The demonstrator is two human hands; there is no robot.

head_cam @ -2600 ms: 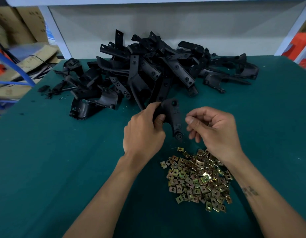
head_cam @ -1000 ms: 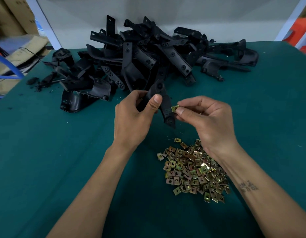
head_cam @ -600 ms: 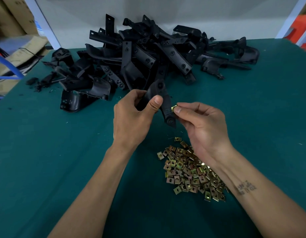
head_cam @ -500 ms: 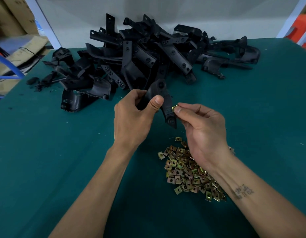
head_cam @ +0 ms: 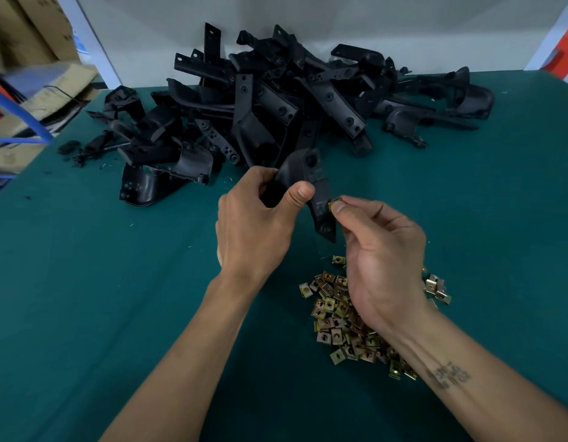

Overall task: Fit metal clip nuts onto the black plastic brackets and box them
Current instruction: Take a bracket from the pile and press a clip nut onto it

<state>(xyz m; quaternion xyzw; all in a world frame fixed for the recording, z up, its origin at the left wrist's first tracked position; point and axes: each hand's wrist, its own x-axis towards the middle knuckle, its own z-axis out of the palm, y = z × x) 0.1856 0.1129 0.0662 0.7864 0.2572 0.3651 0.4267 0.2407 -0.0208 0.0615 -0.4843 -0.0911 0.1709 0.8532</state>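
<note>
Brass-coloured metal clip nut [head_cam: 333, 204], one piece, is being pinched by the right hand [head_cam: 383, 260] against the edge of one black plastic bracket [head_cam: 311, 186], which the left hand [head_cam: 255, 228] is gripping above the green table [head_cam: 85, 298]. Loose clip nuts [head_cam: 340, 317] and heaped brackets [head_cam: 276, 100] are too many to count.

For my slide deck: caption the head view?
Left hand holds black plastic bracket; right hand presses brass-coloured metal clip nut on.

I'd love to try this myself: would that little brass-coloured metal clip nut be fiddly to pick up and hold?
Probably fiddly: the small brass-coloured metal clip nut is nearly hidden in the right hand's fingertip pinch against the black plastic bracket. It looks flat and squarish, so it should not roll. The shiny loose pile of clip nuts suggests they slide easily.
</note>
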